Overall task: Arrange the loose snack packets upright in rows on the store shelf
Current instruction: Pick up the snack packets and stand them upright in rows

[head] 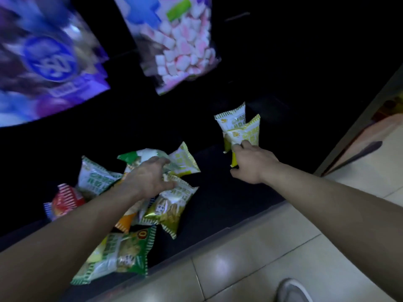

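On the dark bottom shelf (218,205) lies a loose heap of snack packets (174,205) in green, yellow, white and orange. My left hand (148,179) reaches into the heap, its fingers curled round a green-and-white packet (141,156). To the right, two yellow-and-white packets (234,118) stand upright one behind the other. My right hand (250,162) pinches the lower edge of the front upright packet (247,132). A green packet (122,253) lies flat near the shelf's front edge. A red packet (65,199) lies at the heap's left.
A blurred purple-blue bag (48,62) and a clear bag of pink-and-white marshmallows (181,44) hang above the shelf. Beige floor tiles (261,258) run along the shelf front. A grey shoe (292,290) shows at the bottom right.
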Demonstrator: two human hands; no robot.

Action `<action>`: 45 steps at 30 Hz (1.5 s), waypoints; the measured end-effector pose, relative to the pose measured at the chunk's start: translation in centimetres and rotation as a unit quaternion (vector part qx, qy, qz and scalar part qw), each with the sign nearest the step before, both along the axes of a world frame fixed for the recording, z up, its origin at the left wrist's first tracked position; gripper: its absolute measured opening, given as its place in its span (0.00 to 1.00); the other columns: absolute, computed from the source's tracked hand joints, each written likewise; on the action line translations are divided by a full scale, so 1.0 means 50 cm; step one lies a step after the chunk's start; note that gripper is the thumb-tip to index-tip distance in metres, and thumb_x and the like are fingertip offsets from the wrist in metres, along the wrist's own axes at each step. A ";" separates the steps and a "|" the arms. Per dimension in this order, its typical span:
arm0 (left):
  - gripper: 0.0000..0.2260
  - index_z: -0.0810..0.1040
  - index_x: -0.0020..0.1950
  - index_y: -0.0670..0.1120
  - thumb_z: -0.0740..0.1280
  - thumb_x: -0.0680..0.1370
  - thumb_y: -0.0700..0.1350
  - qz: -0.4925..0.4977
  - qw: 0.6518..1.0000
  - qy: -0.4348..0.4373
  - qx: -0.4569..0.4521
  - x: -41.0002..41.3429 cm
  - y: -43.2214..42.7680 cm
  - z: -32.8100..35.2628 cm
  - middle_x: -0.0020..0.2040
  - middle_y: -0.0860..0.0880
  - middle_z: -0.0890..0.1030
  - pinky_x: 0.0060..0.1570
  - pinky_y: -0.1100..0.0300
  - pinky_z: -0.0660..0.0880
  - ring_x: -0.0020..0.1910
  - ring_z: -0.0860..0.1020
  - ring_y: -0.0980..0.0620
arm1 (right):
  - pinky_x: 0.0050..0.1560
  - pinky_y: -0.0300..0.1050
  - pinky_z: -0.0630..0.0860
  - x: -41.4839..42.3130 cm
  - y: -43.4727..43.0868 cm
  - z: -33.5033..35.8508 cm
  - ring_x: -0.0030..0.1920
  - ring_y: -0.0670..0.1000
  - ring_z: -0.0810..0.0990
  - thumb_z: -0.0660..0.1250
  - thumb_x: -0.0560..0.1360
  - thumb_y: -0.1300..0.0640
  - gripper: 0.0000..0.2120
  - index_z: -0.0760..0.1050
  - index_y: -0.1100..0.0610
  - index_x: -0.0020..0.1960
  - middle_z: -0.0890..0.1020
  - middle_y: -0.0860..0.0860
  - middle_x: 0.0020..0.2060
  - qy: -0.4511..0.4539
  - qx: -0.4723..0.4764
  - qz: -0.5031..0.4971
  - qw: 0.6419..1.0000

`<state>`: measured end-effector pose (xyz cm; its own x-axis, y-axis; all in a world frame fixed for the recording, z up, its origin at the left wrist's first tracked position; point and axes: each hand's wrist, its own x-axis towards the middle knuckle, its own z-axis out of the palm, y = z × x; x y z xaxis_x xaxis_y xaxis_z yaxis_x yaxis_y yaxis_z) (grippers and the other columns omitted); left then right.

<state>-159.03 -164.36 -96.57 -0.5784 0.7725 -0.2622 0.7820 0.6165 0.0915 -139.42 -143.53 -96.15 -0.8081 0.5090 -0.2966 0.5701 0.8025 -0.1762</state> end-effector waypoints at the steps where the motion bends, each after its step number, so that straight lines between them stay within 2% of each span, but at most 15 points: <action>1: 0.37 0.59 0.78 0.51 0.68 0.75 0.63 0.011 1.000 0.003 -0.005 -0.002 -0.039 0.014 0.77 0.47 0.63 0.63 0.51 0.71 0.70 0.69 0.45 | 0.54 0.54 0.76 -0.009 -0.018 0.019 0.61 0.58 0.73 0.66 0.75 0.43 0.26 0.65 0.55 0.67 0.69 0.54 0.63 0.002 0.011 0.010 1.000; 8: 0.35 0.59 0.78 0.52 0.66 0.75 0.63 0.042 0.999 -0.014 -0.016 0.017 -0.214 0.030 0.76 0.48 0.63 0.63 0.51 0.71 0.71 0.67 0.46 | 0.50 0.53 0.73 -0.072 -0.161 0.041 0.63 0.57 0.73 0.64 0.77 0.41 0.32 0.60 0.54 0.75 0.67 0.54 0.67 -0.023 0.034 0.087 0.995; 12: 0.36 0.55 0.79 0.52 0.64 0.76 0.64 -0.008 0.997 -0.005 -0.073 0.021 -0.251 0.008 0.76 0.48 0.62 0.61 0.51 0.71 0.72 0.65 0.46 | 0.57 0.57 0.76 -0.126 -0.221 -0.049 0.64 0.59 0.72 0.64 0.77 0.40 0.34 0.59 0.54 0.76 0.66 0.56 0.68 -0.030 -0.028 0.065 0.997; 18: 0.36 0.57 0.78 0.52 0.67 0.75 0.63 0.036 0.996 -0.071 -0.030 -0.046 -0.270 -0.030 0.77 0.47 0.62 0.66 0.48 0.69 0.73 0.65 0.45 | 0.58 0.55 0.75 -0.201 -0.266 -0.231 0.64 0.60 0.72 0.62 0.79 0.39 0.31 0.60 0.54 0.75 0.68 0.57 0.68 0.014 -0.130 -0.013 0.991; 22: 0.36 0.57 0.78 0.53 0.66 0.75 0.63 0.049 0.995 -0.086 -0.032 -0.072 -0.262 -0.060 0.78 0.48 0.60 0.68 0.47 0.68 0.74 0.63 0.45 | 0.71 0.59 0.64 -0.229 -0.238 -0.302 0.77 0.63 0.57 0.68 0.74 0.34 0.51 0.44 0.56 0.81 0.54 0.57 0.79 0.008 -0.169 -0.087 0.982; 24: 0.36 0.56 0.78 0.53 0.66 0.76 0.63 0.043 0.994 -0.090 -0.046 -0.073 -0.256 -0.069 0.78 0.48 0.59 0.67 0.47 0.68 0.74 0.63 0.45 | 0.73 0.60 0.62 -0.234 -0.213 -0.322 0.78 0.62 0.54 0.72 0.67 0.31 0.59 0.41 0.56 0.82 0.54 0.56 0.80 0.016 -0.214 -0.114 0.970; 27: 0.35 0.56 0.78 0.53 0.65 0.76 0.63 0.037 0.994 -0.092 -0.048 -0.072 -0.250 -0.074 0.77 0.49 0.61 0.65 0.48 0.70 0.73 0.64 0.46 | 0.73 0.58 0.65 -0.242 -0.191 -0.338 0.77 0.59 0.60 0.77 0.57 0.29 0.68 0.45 0.56 0.82 0.59 0.55 0.79 0.018 -0.283 -0.139 0.949; 29: 0.35 0.56 0.78 0.53 0.65 0.76 0.63 0.035 0.993 -0.099 -0.052 -0.070 -0.249 -0.077 0.77 0.49 0.61 0.66 0.49 0.69 0.73 0.64 0.46 | 0.71 0.56 0.68 -0.250 -0.186 -0.337 0.74 0.57 0.65 0.77 0.48 0.24 0.71 0.55 0.56 0.80 0.65 0.54 0.76 0.004 -0.283 -0.129 0.950; 30: 0.35 0.56 0.78 0.53 0.66 0.76 0.63 0.036 0.993 -0.102 -0.053 -0.069 -0.249 -0.078 0.77 0.49 0.61 0.66 0.50 0.69 0.73 0.64 0.46 | 0.67 0.55 0.72 -0.252 -0.181 -0.340 0.70 0.56 0.70 0.75 0.43 0.22 0.69 0.64 0.54 0.76 0.71 0.53 0.72 -0.001 -0.278 -0.117 0.953; 32: 0.35 0.56 0.78 0.52 0.66 0.76 0.62 0.036 0.993 -0.103 -0.050 -0.067 -0.248 -0.079 0.77 0.49 0.61 0.66 0.49 0.69 0.73 0.64 0.46 | 0.60 0.51 0.77 -0.251 -0.174 -0.338 0.61 0.52 0.77 0.75 0.41 0.21 0.54 0.78 0.47 0.61 0.78 0.49 0.61 0.012 -0.271 -0.095 0.958; 33: 0.35 0.57 0.78 0.52 0.66 0.76 0.62 0.035 0.993 -0.102 -0.049 -0.066 -0.247 -0.077 0.76 0.49 0.61 0.66 0.49 0.69 0.72 0.65 0.46 | 0.59 0.50 0.77 -0.248 -0.175 -0.327 0.59 0.50 0.76 0.77 0.44 0.23 0.46 0.79 0.45 0.57 0.77 0.48 0.59 0.024 -0.269 -0.083 0.959; 35: 0.35 0.57 0.78 0.52 0.66 0.76 0.62 0.030 0.993 -0.102 -0.047 -0.060 -0.246 -0.069 0.76 0.49 0.62 0.66 0.49 0.70 0.72 0.65 0.46 | 0.58 0.47 0.75 -0.240 -0.177 -0.296 0.57 0.49 0.75 0.82 0.51 0.32 0.37 0.77 0.45 0.56 0.74 0.47 0.57 0.048 -0.278 -0.064 0.957; 39: 0.33 0.57 0.78 0.51 0.66 0.77 0.60 0.015 0.995 -0.095 -0.036 -0.049 -0.243 -0.046 0.76 0.48 0.61 0.65 0.50 0.70 0.72 0.65 0.46 | 0.52 0.49 0.79 -0.224 -0.177 -0.206 0.49 0.46 0.81 0.84 0.49 0.37 0.40 0.73 0.44 0.57 0.81 0.41 0.48 0.074 -0.229 -0.036 0.970; 42: 0.33 0.57 0.78 0.51 0.66 0.78 0.59 0.039 0.993 -0.111 -0.008 -0.050 -0.242 -0.029 0.78 0.47 0.59 0.66 0.50 0.69 0.72 0.66 0.45 | 0.45 0.48 0.78 -0.200 -0.168 -0.099 0.47 0.48 0.79 0.83 0.48 0.35 0.44 0.71 0.46 0.59 0.80 0.45 0.49 0.016 -0.136 0.024 0.990; 45: 0.34 0.57 0.78 0.51 0.67 0.77 0.59 0.052 0.992 -0.112 0.041 -0.039 -0.232 -0.005 0.77 0.48 0.62 0.65 0.52 0.70 0.71 0.67 0.46 | 0.40 0.47 0.72 -0.155 -0.165 0.033 0.50 0.51 0.76 0.82 0.53 0.35 0.45 0.67 0.47 0.64 0.75 0.46 0.47 -0.054 -0.028 0.086 0.994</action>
<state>-160.98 -175.98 -96.83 -0.5902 0.7363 -0.3310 0.6697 0.6755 0.3084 -147.15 -151.79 -94.52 -0.8436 0.3471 -0.4097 0.4439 0.8801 -0.1684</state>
